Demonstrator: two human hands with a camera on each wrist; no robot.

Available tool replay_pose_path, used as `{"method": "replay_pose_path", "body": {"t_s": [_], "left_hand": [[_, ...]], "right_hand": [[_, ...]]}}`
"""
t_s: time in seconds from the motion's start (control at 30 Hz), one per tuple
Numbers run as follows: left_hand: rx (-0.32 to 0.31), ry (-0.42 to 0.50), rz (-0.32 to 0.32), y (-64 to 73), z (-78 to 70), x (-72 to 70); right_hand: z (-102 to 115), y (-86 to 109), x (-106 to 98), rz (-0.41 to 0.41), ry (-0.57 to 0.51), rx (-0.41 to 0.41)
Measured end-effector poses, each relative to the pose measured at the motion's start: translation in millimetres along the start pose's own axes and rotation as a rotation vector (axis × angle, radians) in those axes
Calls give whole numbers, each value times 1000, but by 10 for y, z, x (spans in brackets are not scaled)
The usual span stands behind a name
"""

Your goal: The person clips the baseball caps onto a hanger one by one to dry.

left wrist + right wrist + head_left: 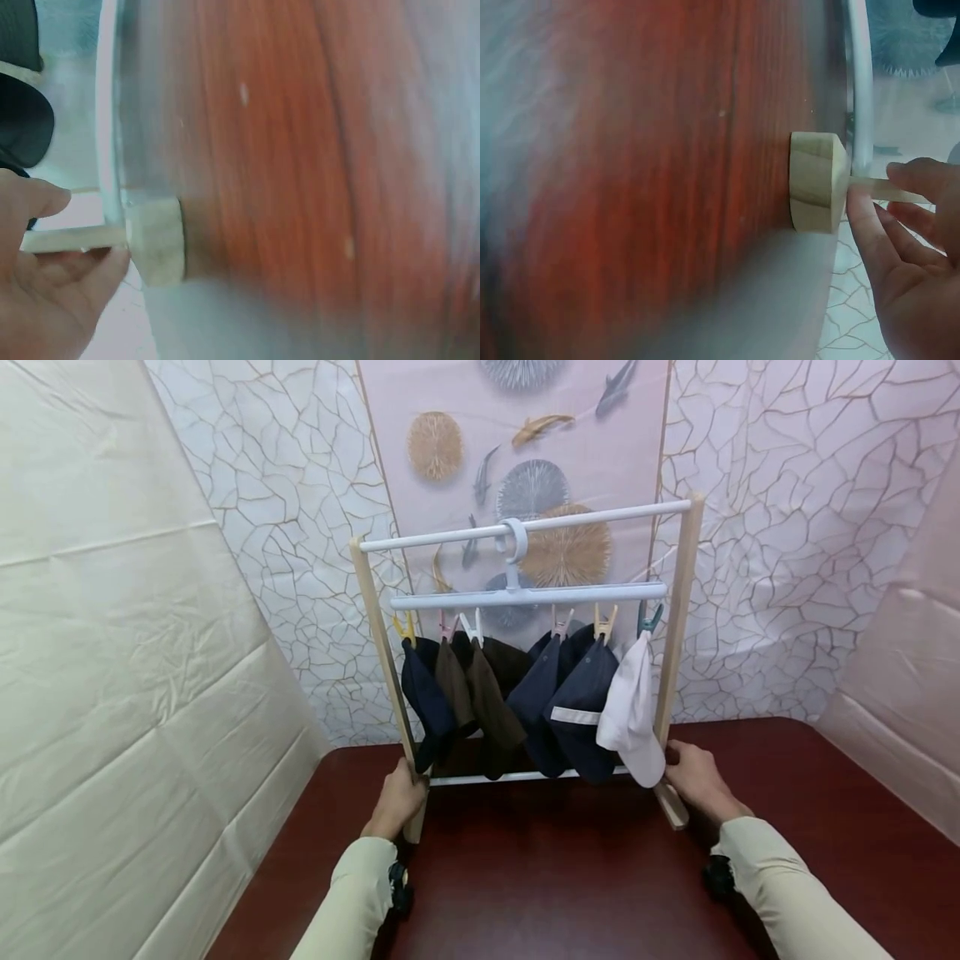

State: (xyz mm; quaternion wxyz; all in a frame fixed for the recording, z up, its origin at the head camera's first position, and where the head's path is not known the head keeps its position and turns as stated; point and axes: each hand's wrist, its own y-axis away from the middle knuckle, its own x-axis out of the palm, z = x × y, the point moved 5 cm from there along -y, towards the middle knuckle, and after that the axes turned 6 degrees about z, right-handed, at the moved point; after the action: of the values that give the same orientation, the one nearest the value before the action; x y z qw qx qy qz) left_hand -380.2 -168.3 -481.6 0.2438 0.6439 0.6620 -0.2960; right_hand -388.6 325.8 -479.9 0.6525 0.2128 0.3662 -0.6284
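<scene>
A small garment rack with pale wooden posts and a white top rail point(600, 517) stands upright before me. My left hand point(397, 802) grips its left post low down, just above the wooden foot point(157, 244). On the other side my right hand point(699, 781) holds the right post between thumb and fingers, close to that side's foot point(812, 184). From the rail hangs a white hanger point(525, 597) by its hook. Coloured clothespins clip several caps under it: a navy cap point(431, 697), brown ones, more navy ones and a white cap point(632, 710) at the right end.
The dark red wooden table point(555, 868) lies under the rack and reaches to both sides. A white lower rail point(495, 777) joins the posts behind the caps. Patterned cloth point(757, 568) hangs behind, and a cream cloth wall point(135, 693) stands at left.
</scene>
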Motion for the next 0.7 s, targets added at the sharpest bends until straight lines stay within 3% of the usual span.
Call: {"method": "replay_pose_path", "body": {"t_s": [0.13, 0.27, 0.43, 0.7], "left_hand": [[-31, -19, 10, 11, -68, -1], [-34, -62, -36, 61, -134, -60], [17, -85, -86, 114, -195, -121], [70, -120, -96, 223, -180, -204]], "right_hand": [[56, 48, -71, -29, 18, -29], [128, 104, -135, -37, 34, -64], [185, 158, -210, -47, 63, -89], [429, 269, -312, -120, 58, -112]]}}
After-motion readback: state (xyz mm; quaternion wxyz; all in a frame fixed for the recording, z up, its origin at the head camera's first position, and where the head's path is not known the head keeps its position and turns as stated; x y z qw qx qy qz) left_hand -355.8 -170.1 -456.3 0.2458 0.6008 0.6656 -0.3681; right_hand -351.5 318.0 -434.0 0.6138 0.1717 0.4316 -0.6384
